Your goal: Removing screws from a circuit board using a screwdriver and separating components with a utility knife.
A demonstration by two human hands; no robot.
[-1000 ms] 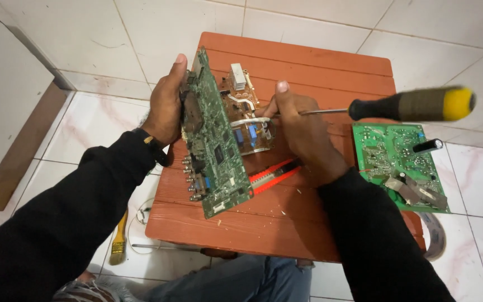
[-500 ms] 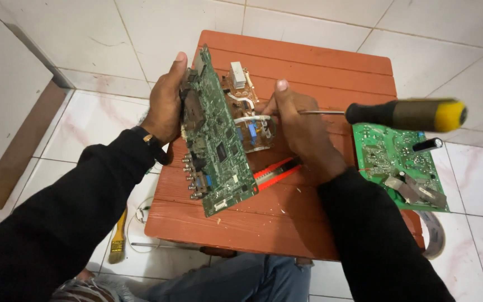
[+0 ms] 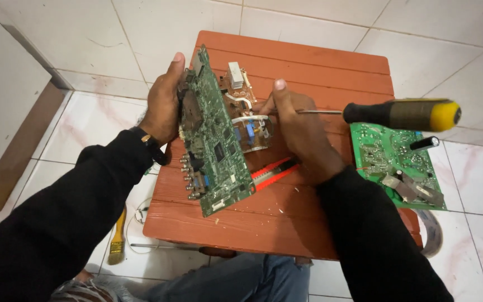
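My left hand (image 3: 163, 103) grips a long green circuit board (image 3: 212, 140) by its far edge, holding it tilted on its side above a small red wooden table (image 3: 308, 61). My right hand (image 3: 297, 131) holds a screwdriver with a black and yellow handle (image 3: 403, 114), the handle sticking out to the right. Its metal shaft runs left through my fingers, the tip hidden beside a smaller brown board (image 3: 247, 112) with white wires that sits behind the green board.
A second green circuit board (image 3: 389, 162) lies at the table's right edge. Red-handled pliers (image 3: 272, 173) rest on the table under my right wrist. A yellow-handled tool (image 3: 117, 237) lies on the white tiled floor at the left. A grey ribbon cable (image 3: 434, 235) hangs at the right.
Hands, boards and screwdriver keep nearly the same pose; the screwdriver handle has dipped slightly and shifted a little left.
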